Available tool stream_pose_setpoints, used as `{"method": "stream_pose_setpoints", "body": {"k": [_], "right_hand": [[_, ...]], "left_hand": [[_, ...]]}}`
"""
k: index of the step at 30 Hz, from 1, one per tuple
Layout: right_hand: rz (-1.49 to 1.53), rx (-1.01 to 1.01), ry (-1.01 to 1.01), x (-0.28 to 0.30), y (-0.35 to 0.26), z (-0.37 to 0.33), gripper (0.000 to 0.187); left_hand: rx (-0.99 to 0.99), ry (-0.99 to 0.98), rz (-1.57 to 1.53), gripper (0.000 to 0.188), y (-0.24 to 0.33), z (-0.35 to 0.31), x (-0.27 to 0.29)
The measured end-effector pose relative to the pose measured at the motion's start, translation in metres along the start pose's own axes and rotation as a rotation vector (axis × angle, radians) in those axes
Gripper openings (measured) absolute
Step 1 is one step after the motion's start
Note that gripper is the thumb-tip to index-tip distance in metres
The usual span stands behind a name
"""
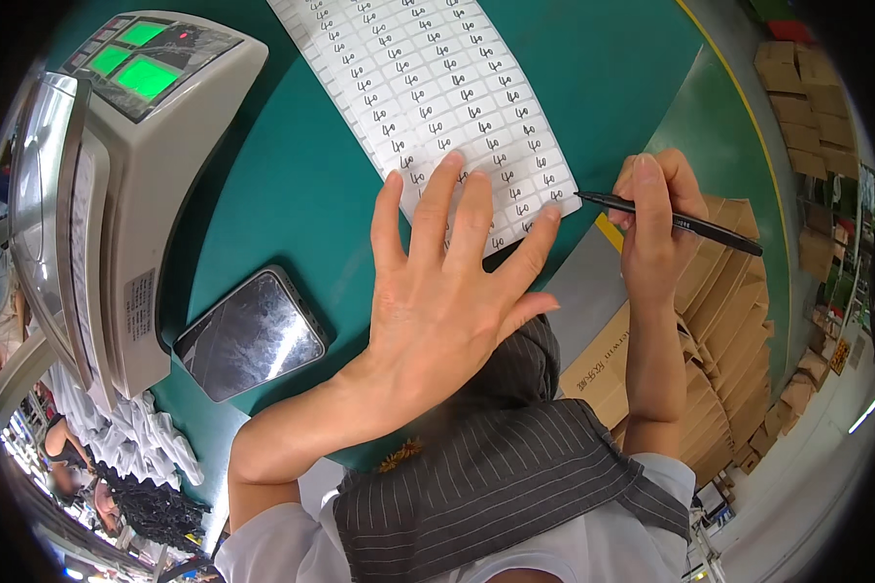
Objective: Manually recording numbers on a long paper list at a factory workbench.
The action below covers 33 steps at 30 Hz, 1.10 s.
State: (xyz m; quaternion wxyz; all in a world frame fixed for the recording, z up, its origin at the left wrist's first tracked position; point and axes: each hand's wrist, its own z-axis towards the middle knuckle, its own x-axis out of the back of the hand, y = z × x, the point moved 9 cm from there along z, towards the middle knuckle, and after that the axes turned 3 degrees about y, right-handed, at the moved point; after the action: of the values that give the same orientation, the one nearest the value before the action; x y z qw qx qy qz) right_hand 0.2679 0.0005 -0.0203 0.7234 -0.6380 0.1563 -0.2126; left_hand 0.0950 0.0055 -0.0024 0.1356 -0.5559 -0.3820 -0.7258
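Note:
A long white sheet of small labels (447,87), each cell with handwritten marks, lies on the green table and runs off toward the far edge. My left hand (447,282) is spread flat over its near end, fingers apart, covering some of the cells. At the sheet's near right corner, my right hand (656,214) grips a black marker pen (715,231). Its tip points left and sits at or just beside the corner of the sheet; whether it touches is too fine to tell.
Left of the sheet stands a white weighing scale (180,126) with green lit displays. A dark smartphone (253,335) lies on the green table (262,204) near my left forearm. Flattened cardboard boxes (719,330) are stacked at the right, below table level. White bundled material (126,428) sits at the lower left.

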Motion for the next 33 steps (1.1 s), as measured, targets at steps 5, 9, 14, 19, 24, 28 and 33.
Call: {"method": "stream_pose_setpoints", "body": {"k": [5, 9, 14, 19, 24, 28, 33], "right_hand": [[-0.037, 0.029, -0.105, -0.002, 0.002, -0.003, 0.022], [-0.13, 0.043, -0.146, -0.007, -0.001, -0.006, 0.023], [-0.163, 0.101, -0.148, -0.01, -0.003, -0.006, 0.025], [-0.261, 0.133, -0.136, -0.009, -0.001, -0.007, 0.026], [-0.247, 0.117, -0.135, -0.006, 0.0, -0.008, 0.027], [-0.206, 0.131, -0.103, -0.008, -0.004, -0.007, 0.027], [-0.258, 0.155, -0.168, -0.009, -0.002, -0.006, 0.025]], "left_hand": [[-0.013, -0.036, 0.028, 0.053, 0.002, -0.001, -0.003], [-0.007, -0.018, 0.038, 0.051, 0.002, -0.001, -0.004], [-0.008, -0.007, 0.027, 0.05, 0.002, -0.001, -0.003], [-0.005, -0.003, 0.02, 0.051, 0.002, -0.001, -0.003], [0.0, -0.002, 0.005, 0.051, 0.001, -0.001, -0.002], [-0.004, 0.001, 0.007, 0.052, 0.001, -0.001, -0.002], [-0.007, 0.003, 0.014, 0.053, 0.002, -0.001, -0.002]]}}
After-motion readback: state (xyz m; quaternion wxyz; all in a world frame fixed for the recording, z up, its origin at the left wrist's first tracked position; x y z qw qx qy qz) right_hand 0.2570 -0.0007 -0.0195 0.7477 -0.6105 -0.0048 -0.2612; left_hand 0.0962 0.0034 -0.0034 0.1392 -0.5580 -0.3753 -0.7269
